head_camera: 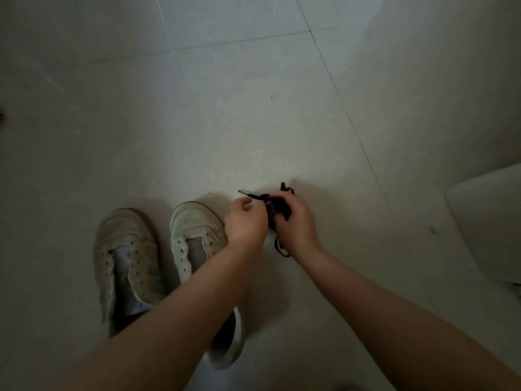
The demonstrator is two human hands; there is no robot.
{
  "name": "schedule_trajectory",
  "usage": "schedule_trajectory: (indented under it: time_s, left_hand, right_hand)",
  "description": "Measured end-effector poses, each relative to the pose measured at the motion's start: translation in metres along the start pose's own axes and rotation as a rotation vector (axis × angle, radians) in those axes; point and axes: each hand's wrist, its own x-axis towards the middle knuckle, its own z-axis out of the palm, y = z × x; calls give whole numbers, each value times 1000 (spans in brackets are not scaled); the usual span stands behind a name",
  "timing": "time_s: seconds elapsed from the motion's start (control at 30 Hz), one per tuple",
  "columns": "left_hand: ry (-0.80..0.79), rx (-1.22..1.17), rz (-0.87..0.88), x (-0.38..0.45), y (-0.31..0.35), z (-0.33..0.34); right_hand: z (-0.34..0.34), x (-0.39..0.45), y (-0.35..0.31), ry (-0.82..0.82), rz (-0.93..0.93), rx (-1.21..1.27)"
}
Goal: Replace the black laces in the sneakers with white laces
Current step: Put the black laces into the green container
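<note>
Two worn white sneakers stand side by side on the floor, toes pointing away, with bare eyelets and no laces: the left sneaker [127, 258] and the right sneaker [194, 235], whose heel my left forearm hides. To the right of them my right hand [296, 221] grips a bunched black lace [277, 207], with one loop hanging below the wrist. My left hand [245, 221] pinches part of the same lace, whose tip sticks out to the left. No white laces are in view.
Pale floor tiles [225, 122] with thin joints fill the view. A white rounded object [487, 227] sits at the right edge. The light is dim.
</note>
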Motion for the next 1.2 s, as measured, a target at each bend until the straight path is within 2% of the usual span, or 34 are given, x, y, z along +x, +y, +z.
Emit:
schedule_trajectory:
  time_s: [0.07, 0.17, 0.2, 0.27, 0.33, 0.4, 0.47, 0.53, 0.6, 0.7, 0.83, 0.97, 1.07, 1.2]
  left_hand:
    - [-42, -95, -134, -11, -1, -4]
    - [-279, -572, -489, -33, 8, -3]
    - [-324, -676, -541, -39, 12, -2]
    - [-310, -748, -477, -51, 19, 0]
    - [-276, -689, -397, -69, 30, 3]
    - [-339, -567, -348, -97, 49, 6]
    - [-371, -457, -255, -132, 74, 11]
    - [-336, -351, -139, -176, 99, 19]
    - [-345, -221, -28, -229, 126, 32]
    - [-445, -59, 114, -303, 160, 61]
    - [-510, 130, 212, -376, 203, 108]
    - [-604, 120, 51, -414, 246, 162]
    - [-625, -43, -123, -427, 270, 197]
    - [-619, -108, -218, -430, 288, 240]
  right_hand:
    - [-5, 1, -11, 23, 144, 126]
    - [-11, -17, -35, 82, 328, 413]
    - [-14, -27, -43, 98, 348, 456]
    - [-22, -46, -55, 83, 269, 361]
    - [-44, -65, -68, 60, 169, 198]
    - [-80, -85, -85, 72, 121, 176]
    - [-121, -105, -109, 27, 205, 346]
    - [-161, -123, -131, -1, 341, 586]
    - [-202, -137, -155, 82, 414, 625]
    - [-270, -151, -185, 285, 512, 692]
    - [-368, -161, -212, 302, 583, 737]
    - [-459, -149, -230, 366, 770, 978]
    - [-509, -133, -222, 479, 907, 1003]
    - [-554, -107, -200, 599, 984, 1104]
